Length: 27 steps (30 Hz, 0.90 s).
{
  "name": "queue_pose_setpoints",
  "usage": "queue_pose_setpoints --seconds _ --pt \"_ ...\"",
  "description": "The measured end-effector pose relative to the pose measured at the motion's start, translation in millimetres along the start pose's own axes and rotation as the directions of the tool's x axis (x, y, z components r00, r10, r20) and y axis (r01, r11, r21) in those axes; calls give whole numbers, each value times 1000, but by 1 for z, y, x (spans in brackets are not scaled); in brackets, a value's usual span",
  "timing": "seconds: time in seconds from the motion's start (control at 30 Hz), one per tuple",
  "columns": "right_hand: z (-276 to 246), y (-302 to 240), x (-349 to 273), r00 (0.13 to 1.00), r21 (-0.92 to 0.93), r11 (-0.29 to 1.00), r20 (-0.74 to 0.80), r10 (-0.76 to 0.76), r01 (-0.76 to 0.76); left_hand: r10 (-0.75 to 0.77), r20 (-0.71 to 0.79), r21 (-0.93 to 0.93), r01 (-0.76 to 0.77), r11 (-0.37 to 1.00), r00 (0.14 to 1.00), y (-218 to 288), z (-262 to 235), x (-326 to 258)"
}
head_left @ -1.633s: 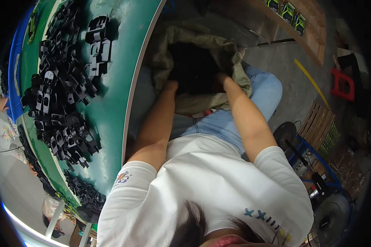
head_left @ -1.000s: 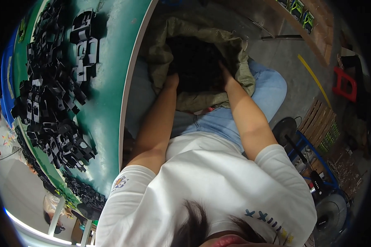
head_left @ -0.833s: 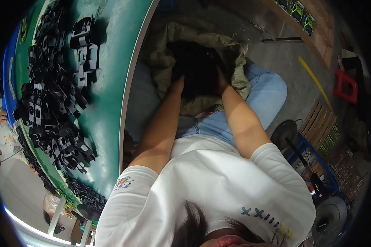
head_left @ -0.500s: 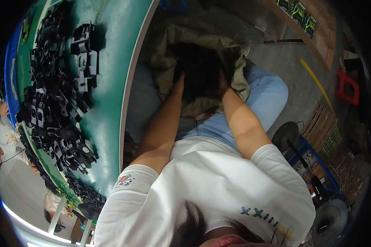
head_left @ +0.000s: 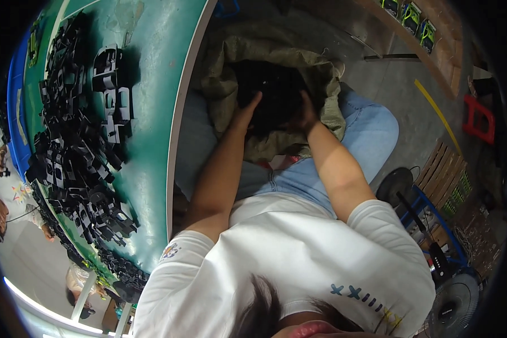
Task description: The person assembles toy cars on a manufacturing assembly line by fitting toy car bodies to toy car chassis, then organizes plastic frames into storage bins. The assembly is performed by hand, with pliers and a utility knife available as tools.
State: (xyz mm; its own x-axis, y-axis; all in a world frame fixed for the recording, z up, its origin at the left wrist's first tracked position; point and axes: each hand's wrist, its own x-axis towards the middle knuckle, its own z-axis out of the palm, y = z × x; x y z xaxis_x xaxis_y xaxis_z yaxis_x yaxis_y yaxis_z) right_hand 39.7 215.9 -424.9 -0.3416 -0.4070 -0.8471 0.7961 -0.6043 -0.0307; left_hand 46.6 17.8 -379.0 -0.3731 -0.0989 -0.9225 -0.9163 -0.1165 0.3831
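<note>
Both hands reach into an olive woven sack (head_left: 276, 62) on the lap; left hand (head_left: 243, 112), fingers outstretched, and right hand (head_left: 305, 111), fingers curled, press a dark heap of black parts (head_left: 276, 93) inside; green desk (head_left: 152, 84) alongside.

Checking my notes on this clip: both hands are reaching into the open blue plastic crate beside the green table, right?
Not quite. In the head view the left hand and right hand reach into an open olive woven sack of black parts, not a blue crate. It does sit beside the green table.
</note>
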Motion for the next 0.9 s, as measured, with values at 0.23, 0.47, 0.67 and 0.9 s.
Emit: queue_pose_setpoints --seconds 0.23,0.47,0.67,0.9 --pt "4 2 4 1000 25 1000 -25 -15 16 131 19 71 -132 989 991 16 11 -6" --pt "17 -4 10 997 -31 999 75 -19 21 347 2 193 -341 920 938 -5 13 18" --pt "28 -5 3 997 14 1000 74 -20 19 479 -10 274 -459 845 878 -2 20 23" --pt "61 -4 -48 996 -27 1000 83 14 -12 537 131 292 -550 782 833 10 10 -5"
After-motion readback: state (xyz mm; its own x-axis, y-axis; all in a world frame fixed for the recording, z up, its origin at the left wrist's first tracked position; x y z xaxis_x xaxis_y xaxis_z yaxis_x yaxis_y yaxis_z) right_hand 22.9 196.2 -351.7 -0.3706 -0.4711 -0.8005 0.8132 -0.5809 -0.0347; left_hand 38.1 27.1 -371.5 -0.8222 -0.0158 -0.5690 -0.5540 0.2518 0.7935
